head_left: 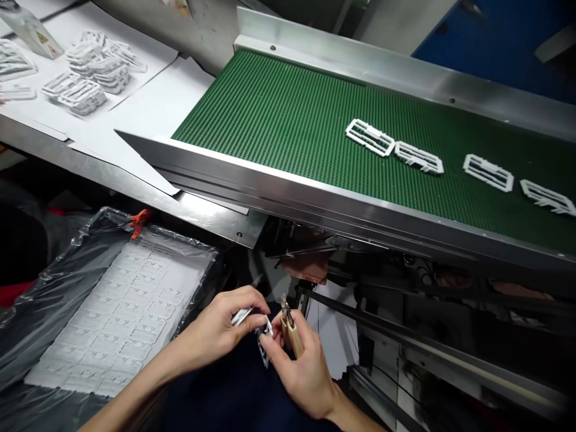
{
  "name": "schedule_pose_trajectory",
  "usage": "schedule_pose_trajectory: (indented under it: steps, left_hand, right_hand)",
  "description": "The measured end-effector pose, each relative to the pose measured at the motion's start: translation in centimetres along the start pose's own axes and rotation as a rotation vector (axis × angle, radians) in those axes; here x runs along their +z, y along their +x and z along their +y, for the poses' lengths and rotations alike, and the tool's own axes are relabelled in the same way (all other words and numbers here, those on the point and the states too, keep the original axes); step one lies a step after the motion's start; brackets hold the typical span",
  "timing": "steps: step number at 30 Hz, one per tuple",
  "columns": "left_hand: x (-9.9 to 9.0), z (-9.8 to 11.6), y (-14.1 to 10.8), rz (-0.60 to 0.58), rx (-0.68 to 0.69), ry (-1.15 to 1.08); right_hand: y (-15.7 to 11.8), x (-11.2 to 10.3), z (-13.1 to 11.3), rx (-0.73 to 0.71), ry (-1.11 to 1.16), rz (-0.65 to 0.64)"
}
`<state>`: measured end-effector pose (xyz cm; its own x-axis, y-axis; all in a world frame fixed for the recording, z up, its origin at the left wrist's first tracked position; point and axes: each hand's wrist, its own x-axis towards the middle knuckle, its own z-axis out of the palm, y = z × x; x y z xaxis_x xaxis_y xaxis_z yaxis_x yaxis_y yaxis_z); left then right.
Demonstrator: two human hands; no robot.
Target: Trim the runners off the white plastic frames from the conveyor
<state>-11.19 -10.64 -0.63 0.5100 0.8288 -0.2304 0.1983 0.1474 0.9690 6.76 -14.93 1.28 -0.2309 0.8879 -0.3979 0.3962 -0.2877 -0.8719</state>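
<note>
Left hand (216, 332) curled, gripping a small silver-white plastic piece (240, 316); right hand (299, 375) closed round a pale wooden-handled, metal-tipped tool (292, 339), tip just beside the piece; green mesh conveyor belt (270, 132) beyond the hands, carrying white plastic frames (370, 137).

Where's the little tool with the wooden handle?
The wooden-handled tool is in the right hand, at the bottom middle of the head view, beside the left hand and below the green conveyor belt.

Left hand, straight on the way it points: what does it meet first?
Likely the metal tip of the wooden-handled tool held in the right hand, just beyond the fingertips of the left hand; depth is unclear from this view.
</note>
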Motion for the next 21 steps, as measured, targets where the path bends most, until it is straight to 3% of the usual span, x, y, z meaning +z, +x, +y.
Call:
schedule_pose_trajectory:
  steps: [5, 9, 16, 21]
  left_hand:
    - [0.8, -0.1, -0.2, 0.026, 0.053, 0.060]
    - [1.3, -0.1, -0.3, 0.050, -0.009, 0.052]
    - [0.9, 0.0, 0.4, -0.044, -0.092, 0.036]
    - [0.7, 0.1, 0.8, -0.108, -0.111, 0.012]
  right_hand:
    - [-0.3, 0.0, -0.1, 0.007, -0.005, -0.012]
    - [-0.3, -1.6, -0.4, -0.001, -0.060, -0.068]
    - [0.6, -7.5, -1.4, -0.158, -0.713, -0.155]
    - [1.2, -8.8, -2.8, -0.179, -0.923, -0.277]
